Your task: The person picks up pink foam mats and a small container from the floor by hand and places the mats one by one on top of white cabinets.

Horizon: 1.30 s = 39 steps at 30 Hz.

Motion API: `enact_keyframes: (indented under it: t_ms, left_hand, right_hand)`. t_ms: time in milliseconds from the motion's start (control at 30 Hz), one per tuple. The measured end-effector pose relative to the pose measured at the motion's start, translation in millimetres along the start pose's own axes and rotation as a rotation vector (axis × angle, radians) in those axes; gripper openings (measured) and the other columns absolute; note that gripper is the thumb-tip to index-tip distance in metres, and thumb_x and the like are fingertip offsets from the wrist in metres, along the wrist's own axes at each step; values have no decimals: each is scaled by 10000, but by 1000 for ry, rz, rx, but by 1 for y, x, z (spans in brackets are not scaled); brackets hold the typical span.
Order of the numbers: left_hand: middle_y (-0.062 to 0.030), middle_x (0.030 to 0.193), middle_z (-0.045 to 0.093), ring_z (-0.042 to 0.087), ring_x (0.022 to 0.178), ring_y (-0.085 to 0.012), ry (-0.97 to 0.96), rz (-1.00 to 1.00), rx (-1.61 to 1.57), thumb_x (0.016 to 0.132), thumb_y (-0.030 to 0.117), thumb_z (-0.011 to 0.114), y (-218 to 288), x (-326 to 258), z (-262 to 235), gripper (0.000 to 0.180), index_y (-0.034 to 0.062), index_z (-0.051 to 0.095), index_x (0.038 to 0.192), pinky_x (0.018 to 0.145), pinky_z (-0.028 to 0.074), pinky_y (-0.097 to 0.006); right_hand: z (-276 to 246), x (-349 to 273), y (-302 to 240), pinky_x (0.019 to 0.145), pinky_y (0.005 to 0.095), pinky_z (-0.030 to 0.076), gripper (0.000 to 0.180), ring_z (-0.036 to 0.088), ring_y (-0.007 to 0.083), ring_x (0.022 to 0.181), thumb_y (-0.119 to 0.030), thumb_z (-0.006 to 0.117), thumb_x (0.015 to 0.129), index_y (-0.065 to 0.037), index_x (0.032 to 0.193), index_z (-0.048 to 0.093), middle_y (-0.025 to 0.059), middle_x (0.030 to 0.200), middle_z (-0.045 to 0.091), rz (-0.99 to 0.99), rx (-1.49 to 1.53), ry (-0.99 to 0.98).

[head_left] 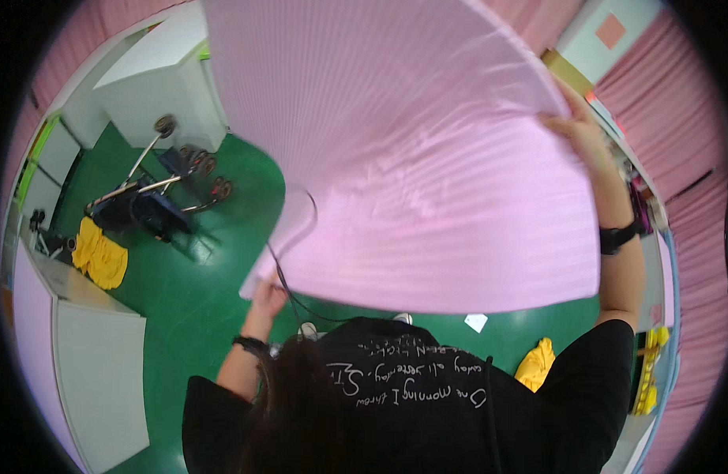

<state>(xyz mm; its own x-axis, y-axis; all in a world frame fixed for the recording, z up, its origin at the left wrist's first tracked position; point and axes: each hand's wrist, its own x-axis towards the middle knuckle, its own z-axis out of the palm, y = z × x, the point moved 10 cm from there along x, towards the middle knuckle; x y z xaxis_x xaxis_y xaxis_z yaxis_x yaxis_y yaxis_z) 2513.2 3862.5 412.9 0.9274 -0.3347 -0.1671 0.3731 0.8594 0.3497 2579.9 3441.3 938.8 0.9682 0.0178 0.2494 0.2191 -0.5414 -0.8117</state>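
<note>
A large pink sheet of cloth (443, 197) with fine stripes is spread out in front of me, filling the middle of the view. Its lower left corner is pinched in my left hand (269, 296). High on its right edge, the fingers of my right hand (576, 130) are closed over the border. The cloth billows between the two hands, and its top runs out of view. A thin black cable (275, 265) hangs in front of it and passes close by my left hand.
On the green floor (198, 316) at left lies a folded dark stroller (147, 201) with a yellow cloth (100, 254) nearby. White cabinets (103, 379) stand at left. Another yellow cloth (536, 363) and a white card (475, 322) lie at right. Pink curtains (664, 126) line the right wall.
</note>
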Motion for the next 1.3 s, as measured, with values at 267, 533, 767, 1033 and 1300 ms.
enact_keyframes:
  t_ms: [267,533,767,1033,1300]
  left_hand:
    - [-106,1101,535,537,982,-216,-69,273,530,811,89,561,-31,158,311,384,-33,437,1153,854,437,-333]
    - [-97,1086,539,530,970,-195,-137,341,868,743,150,648,-84,209,398,482,-31,451,1145,821,427,-298]
    - [-62,1008,579,557,909,-168,86,158,795,786,165,597,-134,239,320,375,13,490,1111,757,455,-314]
    - [-27,785,597,556,637,-129,271,-96,546,810,166,583,-217,292,207,156,52,558,913,509,444,-242]
    - [-71,851,585,582,724,-192,415,-192,245,807,143,589,-283,376,167,166,42,523,922,604,510,-280]
  right_hand:
    - [-312,-154,189,994,287,272,653,360,198,1199,-26,597,740,-14,1316,288,126,1303,379,45,40,437]
    - [-338,-168,369,982,275,285,690,345,191,1203,32,588,719,-25,1328,269,112,1320,354,132,360,473]
    - [-340,-106,437,945,281,333,684,431,190,1130,16,604,710,-8,1315,286,119,1254,435,84,474,394]
    - [-332,-52,568,798,311,453,602,546,204,946,-75,615,734,41,1258,341,146,1108,532,446,510,322]
    - [-377,-29,614,699,297,481,565,563,184,831,10,540,710,-17,1237,340,129,1035,554,556,587,384]
